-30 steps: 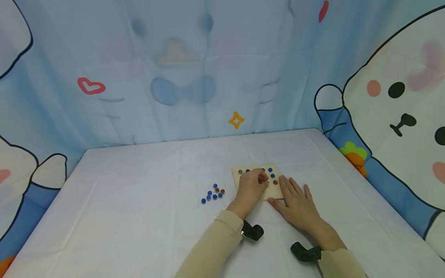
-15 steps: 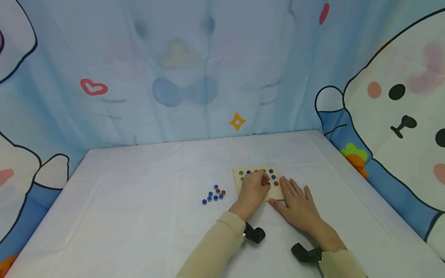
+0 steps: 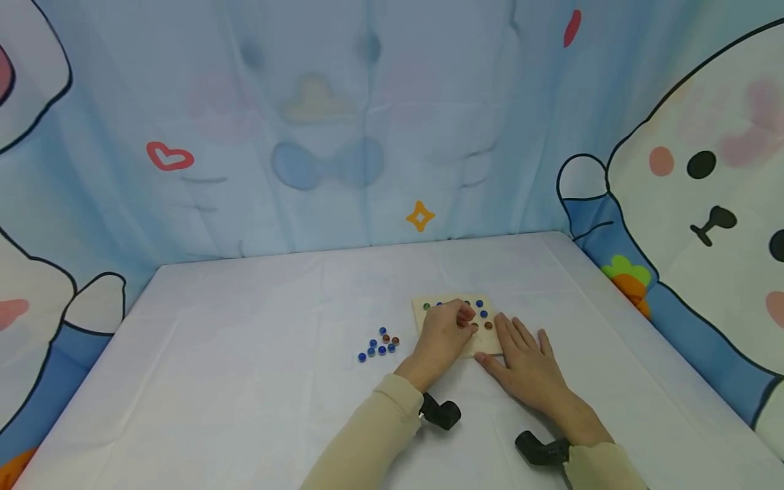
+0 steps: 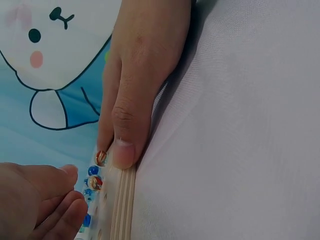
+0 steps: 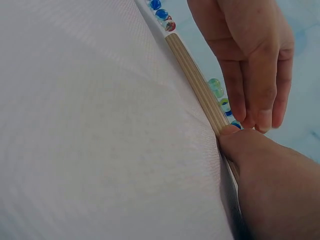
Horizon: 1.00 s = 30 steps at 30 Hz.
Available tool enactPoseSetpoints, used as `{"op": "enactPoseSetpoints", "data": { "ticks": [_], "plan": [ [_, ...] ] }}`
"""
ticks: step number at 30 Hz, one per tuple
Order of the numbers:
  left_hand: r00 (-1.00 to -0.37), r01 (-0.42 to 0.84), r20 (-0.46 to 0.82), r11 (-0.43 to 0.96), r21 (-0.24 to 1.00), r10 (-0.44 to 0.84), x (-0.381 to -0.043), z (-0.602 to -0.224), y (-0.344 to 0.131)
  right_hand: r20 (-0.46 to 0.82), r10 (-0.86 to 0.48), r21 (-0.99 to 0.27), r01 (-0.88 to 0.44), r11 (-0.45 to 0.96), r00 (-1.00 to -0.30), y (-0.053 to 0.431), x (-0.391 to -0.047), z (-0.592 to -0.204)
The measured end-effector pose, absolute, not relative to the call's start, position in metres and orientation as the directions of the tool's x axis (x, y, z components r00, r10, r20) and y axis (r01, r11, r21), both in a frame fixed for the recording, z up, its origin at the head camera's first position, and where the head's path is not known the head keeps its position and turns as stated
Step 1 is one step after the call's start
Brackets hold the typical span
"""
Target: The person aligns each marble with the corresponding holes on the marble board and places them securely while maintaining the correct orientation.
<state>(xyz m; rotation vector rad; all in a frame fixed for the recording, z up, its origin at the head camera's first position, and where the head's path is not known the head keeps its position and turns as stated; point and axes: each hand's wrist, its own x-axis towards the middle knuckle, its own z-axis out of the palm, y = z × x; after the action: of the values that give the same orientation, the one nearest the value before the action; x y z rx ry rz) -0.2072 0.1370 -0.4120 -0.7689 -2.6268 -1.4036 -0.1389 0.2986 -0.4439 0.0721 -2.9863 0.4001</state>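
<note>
A pale wooden board [image 3: 468, 350] lies on the white table with marbles in rows of hollows. My left hand [image 3: 442, 339] hovers over the board, fingers loosely bent and thumb near them. Right by its fingertips a brown-swirled marble [image 4: 95, 183] sits on the board, beside a second brown-swirled marble [image 4: 101, 158]. My right hand [image 3: 525, 361] lies at the board's right side with straight fingers, its thumb [image 5: 230, 130] resting on the near edge. Blue marbles [image 3: 480, 303] and green marbles [image 5: 215, 86] fill hollows toward the back. My left hand covers the board's middle in the head view.
Loose marbles [image 3: 382, 350], mostly blue with a couple of brown ones, lie in a cluster on the table [image 3: 245, 381] left of the board. Black wrist mounts [image 3: 442, 412] stick out below both wrists. A printed blue curtain [image 3: 318, 204] hangs behind the table.
A brown marble, hidden at my left fingertips a second ago, now shows on the board beside them. My left wrist has shifted slightly left. The right hand stays in place.
</note>
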Motion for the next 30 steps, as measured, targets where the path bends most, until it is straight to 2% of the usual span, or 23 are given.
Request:
{"op": "enactPoseSetpoints", "data": {
  "ticks": [9,30],
  "plan": [
    [-0.874,0.413,0.236,0.392,0.822,0.426,-0.203,-0.406,0.125,0.125,-0.024,-0.246,-0.054,0.968,-0.992,0.299,-0.14,-0.446],
    [-0.859,0.435,0.282,0.319,0.842,0.428,-0.196,-0.401,0.094,0.129,-0.026,-0.255,-0.059,0.965,-0.991,0.298,-0.14,-0.445]
  ]
}}
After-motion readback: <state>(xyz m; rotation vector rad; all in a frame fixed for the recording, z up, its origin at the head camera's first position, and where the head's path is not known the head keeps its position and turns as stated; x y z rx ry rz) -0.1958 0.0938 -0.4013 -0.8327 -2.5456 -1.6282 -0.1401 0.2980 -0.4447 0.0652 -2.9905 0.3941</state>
